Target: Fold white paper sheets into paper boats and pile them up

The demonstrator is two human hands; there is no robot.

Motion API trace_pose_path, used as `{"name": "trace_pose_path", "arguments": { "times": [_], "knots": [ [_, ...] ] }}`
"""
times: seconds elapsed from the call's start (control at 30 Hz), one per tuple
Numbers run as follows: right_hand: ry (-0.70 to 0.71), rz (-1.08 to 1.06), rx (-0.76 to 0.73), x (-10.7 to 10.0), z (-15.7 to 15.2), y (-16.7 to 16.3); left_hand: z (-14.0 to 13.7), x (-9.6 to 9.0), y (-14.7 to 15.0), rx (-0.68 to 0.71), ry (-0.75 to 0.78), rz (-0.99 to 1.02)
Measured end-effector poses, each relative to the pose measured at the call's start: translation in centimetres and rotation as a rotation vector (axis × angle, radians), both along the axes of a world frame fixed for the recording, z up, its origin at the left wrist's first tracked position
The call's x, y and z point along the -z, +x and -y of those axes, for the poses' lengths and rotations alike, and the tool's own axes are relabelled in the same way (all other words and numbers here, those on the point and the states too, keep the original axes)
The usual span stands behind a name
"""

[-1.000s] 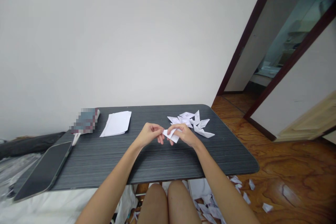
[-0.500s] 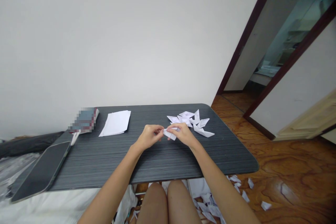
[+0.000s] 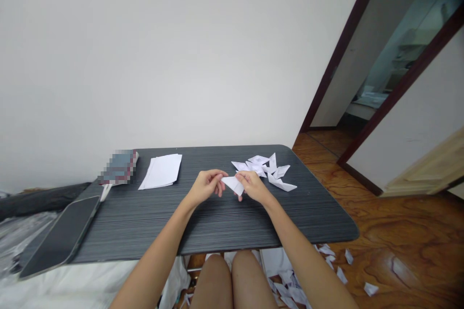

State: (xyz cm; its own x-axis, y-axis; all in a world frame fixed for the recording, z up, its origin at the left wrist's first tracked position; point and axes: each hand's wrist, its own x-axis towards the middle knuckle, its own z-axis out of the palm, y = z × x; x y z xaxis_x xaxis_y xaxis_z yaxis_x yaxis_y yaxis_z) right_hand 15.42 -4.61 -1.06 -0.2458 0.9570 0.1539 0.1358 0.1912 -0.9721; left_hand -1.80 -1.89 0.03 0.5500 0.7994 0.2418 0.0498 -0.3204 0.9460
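Note:
A small piece of white folded paper (image 3: 232, 184), with a pointed left end and a crease across it, is held just above the dark table (image 3: 145, 222). My right hand (image 3: 252, 186) pinches its right side, thumb on top and fingertips showing below. Beside the pointed end is my left hand (image 3: 207, 187), its fingers loosely bent and apart. The index fingertip reaches the paper's tip; whether it touches cannot be made out. Just beyond my right hand lie several folded white paper pieces (image 3: 279, 183) in a loose cluster.
A stack of white paper sheets (image 3: 161, 172) lies left of my hands. Farther left are a blurred-out book-like item (image 3: 118, 168) and a dark flat tablet-like device (image 3: 61, 236). More folded papers (image 3: 290, 289) litter the floor below. A white wall (image 3: 203, 58) rises behind the table.
My left fingers have loosened and spread from the paper's left end. More of the folded paper shows, its pointed end now in view. The right hand keeps its pinch.

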Motion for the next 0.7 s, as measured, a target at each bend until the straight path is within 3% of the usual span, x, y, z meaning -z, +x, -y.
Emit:
{"name": "trace_pose_path", "arguments": {
  "times": [0.1, 0.2, 0.5, 0.7],
  "knots": [
    [-0.019, -0.071, 0.050, 0.0, -0.1, -0.2, 0.0, -0.6, -0.2, 0.108, -0.070, 0.127],
    [-0.042, -0.152, 0.052, 0.2, -0.3, -0.6, 0.1, -0.9, -0.2, 0.165, -0.045, 0.082],
    [0.023, -0.174, 0.066, 0.6, -0.2, -1.3, -0.2, 0.1, 0.1, -0.109, 0.019, 0.068],
    [-0.002, -0.222, 0.038, 1.2, -0.6, -1.4, -0.5, 0.7, 0.0, -0.134, 0.046, 0.036]
  ]
}}
